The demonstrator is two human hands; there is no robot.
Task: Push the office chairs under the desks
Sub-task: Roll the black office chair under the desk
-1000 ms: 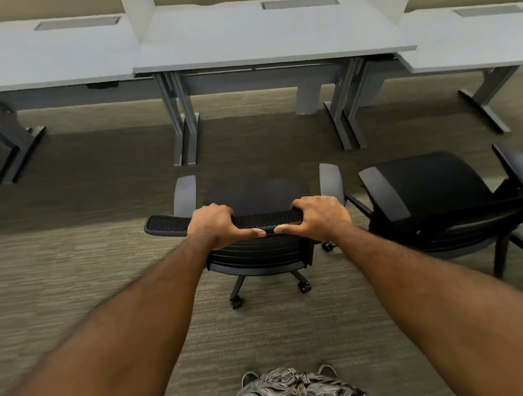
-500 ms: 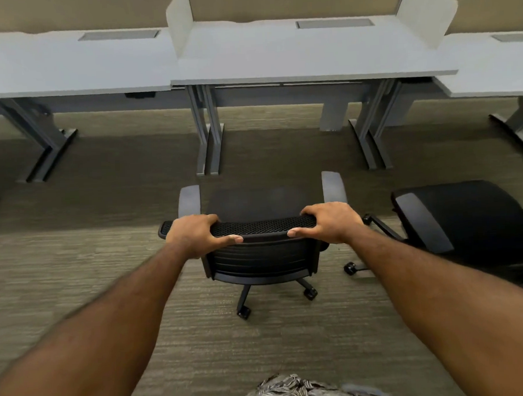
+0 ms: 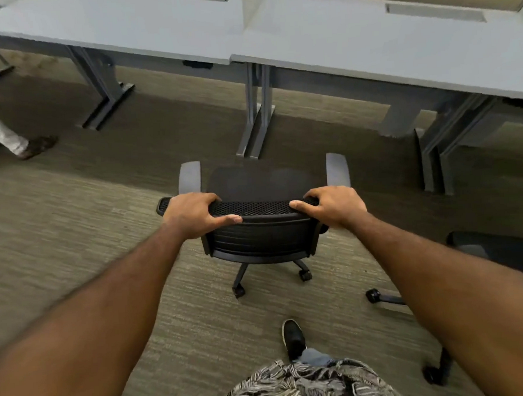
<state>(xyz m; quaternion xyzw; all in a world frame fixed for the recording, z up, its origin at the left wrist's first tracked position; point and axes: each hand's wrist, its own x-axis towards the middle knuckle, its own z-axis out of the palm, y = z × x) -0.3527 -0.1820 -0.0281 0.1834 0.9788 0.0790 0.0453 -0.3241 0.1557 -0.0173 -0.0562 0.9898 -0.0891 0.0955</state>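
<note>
A black office chair (image 3: 263, 234) with grey armrests stands on the carpet in front of me, its back toward me. My left hand (image 3: 191, 215) grips the left end of the mesh backrest top. My right hand (image 3: 335, 206) grips the right end. The seat faces a pair of grey desk legs (image 3: 257, 113) where two grey desks meet: one desk (image 3: 118, 26) at the left, another desk (image 3: 382, 46) at the right. The chair is short of the desk edge.
A second black chair (image 3: 499, 252) sits at the right edge, its wheeled base (image 3: 373, 296) reaching toward me. Another person's leg and shoe (image 3: 24, 143) stand at the far left. My own shoe (image 3: 293, 337) is behind the chair.
The chair and I have shifted left along the desk row and closer to it. The second chair has slid mostly out of view at the right. A person's leg has come into view at left.
</note>
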